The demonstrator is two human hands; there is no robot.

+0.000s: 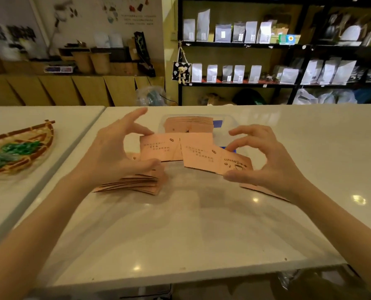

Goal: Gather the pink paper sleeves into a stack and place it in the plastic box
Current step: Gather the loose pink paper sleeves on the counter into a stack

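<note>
My left hand (117,152) pinches one pink paper sleeve (159,149) upright by its left end, just above the white table. My right hand (264,160) grips a second pink sleeve (210,159) by its right end, tilted, its left edge meeting the first one. Beneath my left hand a fanned pile of pink sleeves (134,184) lies flat. Another pink sleeve (264,190) pokes out from under my right wrist. Behind the held sleeves stands the clear plastic box (228,124) with blue clips, and a stack of pink sleeves (190,124) lies inside it.
A woven basket tray (18,148) with green wrapped items sits on the adjoining table at the left. A seam runs between the two white tables (191,234). Shelves of pouches stand far behind the table.
</note>
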